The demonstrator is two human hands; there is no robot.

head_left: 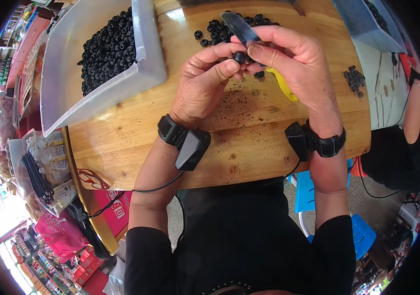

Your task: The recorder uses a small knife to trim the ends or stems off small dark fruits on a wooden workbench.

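Observation:
My left hand (205, 81) pinches a small round black piece (239, 57) between thumb and fingers; it looks like a plastic or rubber knob. Meeting it above the table, my right hand (296, 61) is closed on a knife (240, 28). The blade slants up and left past my fingers, while its yellow handle (282, 84) comes out below my right palm. Just beyond my hands, similar black pieces (216, 34) lie loose on the wooden table (170, 152), several showing a hole. Dark trimmings (237, 105) are scattered under my hands.
A translucent bin (151, 69) heaped with black pieces stands at the left. Another bin (367, 29) is at the far right, near a small black pile (354, 79). Red-framed glasses (93, 179) rest at the table's left edge. Another person's arm (414, 113) shows at right, beyond a blue chair (311, 191).

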